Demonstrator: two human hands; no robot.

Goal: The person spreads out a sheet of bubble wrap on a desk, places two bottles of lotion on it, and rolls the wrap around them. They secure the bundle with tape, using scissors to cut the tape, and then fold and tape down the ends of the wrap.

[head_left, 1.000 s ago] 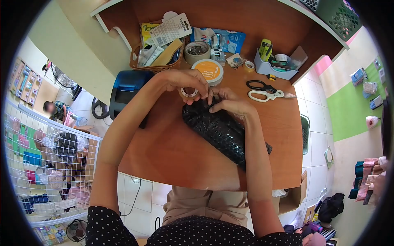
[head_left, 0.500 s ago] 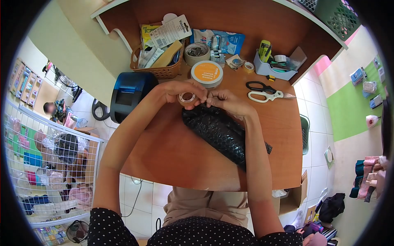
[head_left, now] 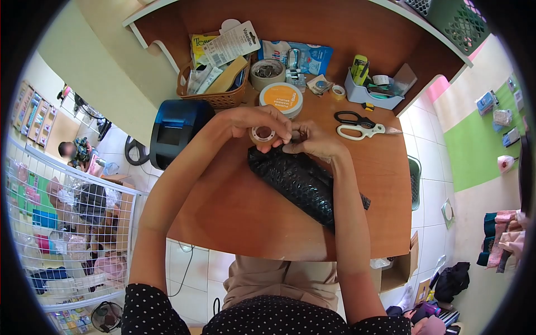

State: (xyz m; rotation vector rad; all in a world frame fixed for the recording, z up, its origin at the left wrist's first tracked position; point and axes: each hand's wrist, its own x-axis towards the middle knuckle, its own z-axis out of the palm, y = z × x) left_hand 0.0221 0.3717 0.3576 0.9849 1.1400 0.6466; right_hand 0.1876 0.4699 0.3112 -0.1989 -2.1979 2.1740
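A roll of tape (head_left: pixel 262 134) is in my left hand (head_left: pixel 258 121), whose fingers are curled round it. My right hand (head_left: pixel 315 140) is closed beside it, with thumb and fingers pinched at the upper end of a package wrapped in black bubble wrap (head_left: pixel 293 181). The fingertips of both hands nearly meet there; what lies between them is too small to make out. The package rests slanted on the brown desk (head_left: pixel 223 218), its lower right part behind my right forearm. Just beyond my hands stands a round tub with an orange lid (head_left: pixel 281 99).
Scissors (head_left: pixel 360 125) lie right of my hands. A wicker basket (head_left: pixel 223 99), a grey-white bin (head_left: pixel 371 97) and a small tape roll (head_left: pixel 338 91) are at the back. A dark blue dispenser (head_left: pixel 178 131) stands left. Another person (head_left: pixel 81 153) is far left.
My left hand and the tape roll have moved slightly right, closer to my right hand. My right hand's fingers have shifted a little. The package has barely moved.
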